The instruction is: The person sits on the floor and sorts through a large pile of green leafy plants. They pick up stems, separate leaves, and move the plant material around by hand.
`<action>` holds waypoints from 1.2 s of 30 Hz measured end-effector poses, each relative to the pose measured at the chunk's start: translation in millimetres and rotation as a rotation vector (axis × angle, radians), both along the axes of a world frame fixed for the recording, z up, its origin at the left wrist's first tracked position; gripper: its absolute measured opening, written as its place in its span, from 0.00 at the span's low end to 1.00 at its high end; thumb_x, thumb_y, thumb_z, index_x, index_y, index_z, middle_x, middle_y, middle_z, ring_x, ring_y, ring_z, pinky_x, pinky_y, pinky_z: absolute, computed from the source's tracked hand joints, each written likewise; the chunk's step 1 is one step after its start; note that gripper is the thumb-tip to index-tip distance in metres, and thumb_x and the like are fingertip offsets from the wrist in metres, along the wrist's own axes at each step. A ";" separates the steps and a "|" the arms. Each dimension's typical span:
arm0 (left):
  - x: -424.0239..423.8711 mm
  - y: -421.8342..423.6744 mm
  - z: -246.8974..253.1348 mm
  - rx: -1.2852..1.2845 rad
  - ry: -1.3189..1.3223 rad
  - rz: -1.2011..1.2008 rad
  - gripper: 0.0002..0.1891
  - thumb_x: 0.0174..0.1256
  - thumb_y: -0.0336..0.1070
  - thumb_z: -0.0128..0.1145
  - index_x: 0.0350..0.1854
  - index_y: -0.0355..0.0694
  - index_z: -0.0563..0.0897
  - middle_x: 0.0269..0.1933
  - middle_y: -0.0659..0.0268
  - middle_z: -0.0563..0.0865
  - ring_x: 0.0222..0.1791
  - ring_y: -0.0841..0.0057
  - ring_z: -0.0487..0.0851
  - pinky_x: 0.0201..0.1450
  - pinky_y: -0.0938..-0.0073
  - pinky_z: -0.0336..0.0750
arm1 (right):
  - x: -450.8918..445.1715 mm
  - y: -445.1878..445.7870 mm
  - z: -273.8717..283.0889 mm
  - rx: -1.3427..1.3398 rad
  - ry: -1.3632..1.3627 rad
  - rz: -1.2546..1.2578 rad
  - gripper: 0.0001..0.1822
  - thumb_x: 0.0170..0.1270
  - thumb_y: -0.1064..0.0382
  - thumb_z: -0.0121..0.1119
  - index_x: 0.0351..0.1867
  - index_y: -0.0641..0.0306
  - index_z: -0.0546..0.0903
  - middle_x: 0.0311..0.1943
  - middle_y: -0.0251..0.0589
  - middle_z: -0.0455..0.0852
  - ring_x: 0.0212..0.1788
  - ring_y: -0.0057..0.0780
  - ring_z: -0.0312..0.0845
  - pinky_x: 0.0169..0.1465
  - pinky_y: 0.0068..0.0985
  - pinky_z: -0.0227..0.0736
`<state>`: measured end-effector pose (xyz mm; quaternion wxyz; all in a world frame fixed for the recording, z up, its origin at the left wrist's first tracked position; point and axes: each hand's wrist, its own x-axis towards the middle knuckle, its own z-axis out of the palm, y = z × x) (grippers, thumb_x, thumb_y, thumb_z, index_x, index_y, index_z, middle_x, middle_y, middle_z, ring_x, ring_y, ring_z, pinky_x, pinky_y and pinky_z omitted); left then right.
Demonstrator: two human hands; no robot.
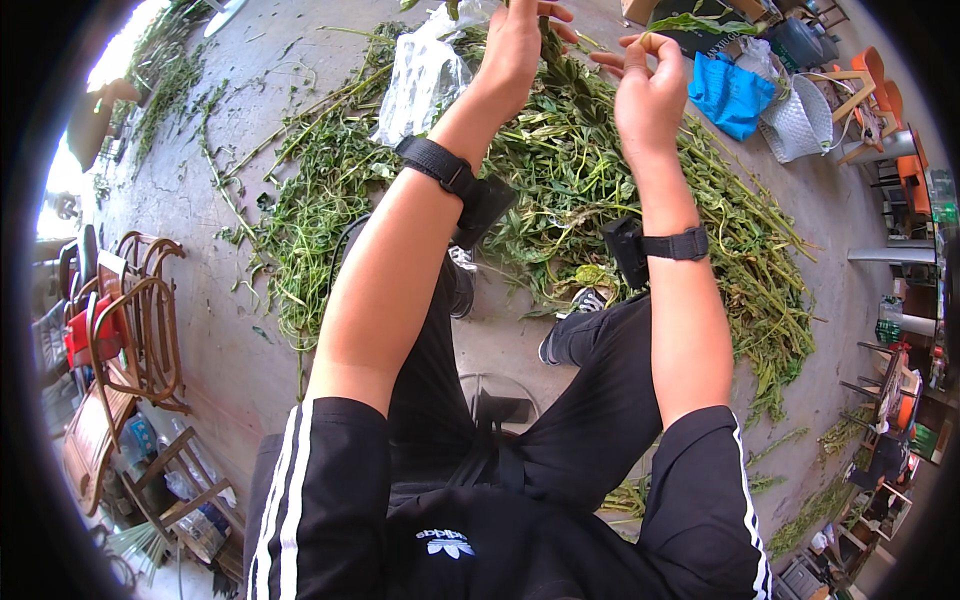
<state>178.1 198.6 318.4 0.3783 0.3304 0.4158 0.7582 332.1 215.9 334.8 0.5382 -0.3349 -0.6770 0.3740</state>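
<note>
My left hand (pixel 516 54) is raised at the top of the view, its fingers around a thick green plant stalk (pixel 574 79) that slants down over the heap. To its right, my right hand (pixel 651 94) has thumb and forefinger pinched together at the base of a long green leaf (pixel 701 25). Below both hands a large heap of cut green plants (pixel 555 169), with leaves and stems tangled, spreads over the concrete floor. A clear plastic bag (pixel 424 79) lies on the heap beside my left wrist. The upper end of the stalk is cut off by the picture's edge.
A blue bag (pixel 727 94) and a white woven basket (pixel 799 120) stand right of the heap. Wooden chairs (pixel 142 315) are at the left. More cut plants (pixel 169 82) lie at the upper left. My shoes (pixel 589 300) are at the heap's near edge.
</note>
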 end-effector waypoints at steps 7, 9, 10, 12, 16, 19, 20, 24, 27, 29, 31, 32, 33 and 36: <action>5.6 -3.1 -0.1 0.175 -0.225 -0.193 0.43 0.78 0.75 0.30 0.61 0.35 0.76 0.47 0.57 0.87 0.48 0.71 0.82 0.55 0.68 0.76 | 9.4 5.2 -9.9 -0.308 -0.094 0.330 0.10 0.83 0.59 0.49 0.48 0.66 0.72 0.44 0.43 0.86 0.38 0.28 0.89 0.41 0.21 0.80; 8.8 -3.9 3.3 0.190 -0.176 -0.191 0.40 0.81 0.70 0.26 0.65 0.36 0.74 0.51 0.56 0.87 0.50 0.69 0.81 0.58 0.64 0.75 | 0.0 0.1 -20.6 -0.305 -0.091 0.381 0.11 0.83 0.59 0.48 0.49 0.67 0.70 0.41 0.44 0.87 0.35 0.26 0.88 0.36 0.21 0.78; 13.0 -6.8 5.6 0.195 -0.176 -0.197 0.39 0.82 0.69 0.25 0.66 0.37 0.73 0.51 0.56 0.87 0.50 0.69 0.81 0.58 0.64 0.75 | -0.4 -8.2 -19.4 -0.252 -0.164 0.297 0.12 0.82 0.59 0.48 0.49 0.67 0.68 0.37 0.47 0.87 0.28 0.24 0.84 0.29 0.21 0.74; 14.0 -12.9 11.3 0.180 -0.183 -0.228 0.36 0.85 0.65 0.24 0.69 0.39 0.71 0.54 0.57 0.86 0.51 0.70 0.80 0.59 0.64 0.74 | -4.8 -14.4 -10.5 -0.279 -0.089 0.222 0.10 0.81 0.61 0.49 0.47 0.68 0.69 0.30 0.43 0.84 0.23 0.25 0.81 0.27 0.25 0.74; 15.5 -11.3 14.2 0.191 -0.153 -0.247 0.33 0.85 0.63 0.27 0.70 0.41 0.72 0.56 0.59 0.86 0.51 0.72 0.80 0.59 0.64 0.71 | -4.9 -2.3 -8.7 -0.121 -0.064 0.028 0.10 0.80 0.62 0.48 0.46 0.69 0.69 0.25 0.40 0.81 0.23 0.26 0.77 0.30 0.30 0.72; 18.3 -15.8 18.8 0.082 -0.047 -0.178 0.31 0.86 0.59 0.27 0.67 0.41 0.76 0.55 0.60 0.86 0.51 0.73 0.81 0.60 0.64 0.70 | -1.9 2.4 -12.0 -0.178 -0.005 0.003 0.10 0.80 0.61 0.49 0.47 0.68 0.70 0.25 0.40 0.79 0.24 0.27 0.73 0.33 0.32 0.70; 18.8 -16.3 19.2 0.041 -0.018 -0.140 0.30 0.86 0.57 0.29 0.66 0.41 0.78 0.54 0.60 0.87 0.50 0.73 0.81 0.59 0.65 0.71 | -2.3 2.2 -12.5 -0.195 0.007 -0.001 0.10 0.80 0.61 0.49 0.47 0.68 0.70 0.25 0.40 0.79 0.24 0.27 0.72 0.32 0.32 0.69; 9.1 -9.1 -7.5 -0.082 0.343 0.111 0.25 0.84 0.49 0.34 0.61 0.40 0.82 0.48 0.61 0.89 0.46 0.72 0.82 0.49 0.69 0.74 | -10.9 1.5 -17.2 -0.120 -0.021 -0.044 0.10 0.80 0.60 0.49 0.47 0.68 0.70 0.24 0.39 0.79 0.24 0.26 0.73 0.31 0.32 0.69; 16.5 -9.2 -10.2 -0.181 0.480 0.235 0.23 0.82 0.46 0.38 0.51 0.36 0.86 0.40 0.58 0.89 0.40 0.70 0.85 0.44 0.67 0.76 | -6.6 -3.0 -17.3 -0.119 -0.056 -0.045 0.10 0.80 0.61 0.50 0.48 0.67 0.71 0.23 0.38 0.78 0.23 0.26 0.74 0.30 0.33 0.69; 20.9 -22.5 16.9 -0.341 0.669 0.238 0.30 0.83 0.52 0.35 0.49 0.32 0.87 0.40 0.51 0.91 0.43 0.59 0.89 0.56 0.56 0.81 | 0.1 -4.5 -13.7 -0.158 -0.041 -0.047 0.09 0.80 0.62 0.50 0.48 0.67 0.71 0.22 0.39 0.78 0.20 0.27 0.75 0.28 0.33 0.68; 11.8 -22.7 10.3 -0.464 1.000 0.267 0.27 0.80 0.48 0.42 0.34 0.32 0.88 0.39 0.40 0.90 0.39 0.40 0.88 0.53 0.46 0.81 | -2.2 -4.6 -13.0 -0.118 -0.063 -0.058 0.09 0.81 0.62 0.49 0.48 0.67 0.70 0.22 0.38 0.78 0.19 0.26 0.74 0.27 0.32 0.68; 12.3 -26.3 3.1 -0.511 1.190 0.221 0.27 0.80 0.48 0.42 0.34 0.32 0.88 0.39 0.40 0.89 0.40 0.39 0.88 0.53 0.46 0.81 | -1.3 -4.4 -12.4 -0.132 -0.035 -0.043 0.09 0.81 0.62 0.49 0.48 0.67 0.70 0.22 0.38 0.78 0.20 0.25 0.74 0.27 0.31 0.70; 11.2 -32.0 -5.9 -0.568 1.383 0.174 0.27 0.80 0.48 0.42 0.34 0.31 0.88 0.39 0.40 0.89 0.40 0.38 0.87 0.53 0.45 0.80 | -3.5 -12.1 -4.1 -0.154 -0.002 -0.021 0.09 0.81 0.62 0.49 0.48 0.67 0.70 0.23 0.38 0.78 0.20 0.25 0.75 0.26 0.30 0.72; 7.9 -22.0 -13.7 -0.554 1.146 0.179 0.28 0.80 0.50 0.40 0.38 0.31 0.88 0.41 0.39 0.89 0.45 0.38 0.87 0.57 0.45 0.79 | -1.1 -12.7 9.3 -0.147 -0.024 -0.008 0.10 0.81 0.61 0.49 0.48 0.67 0.69 0.24 0.37 0.77 0.20 0.23 0.75 0.26 0.28 0.83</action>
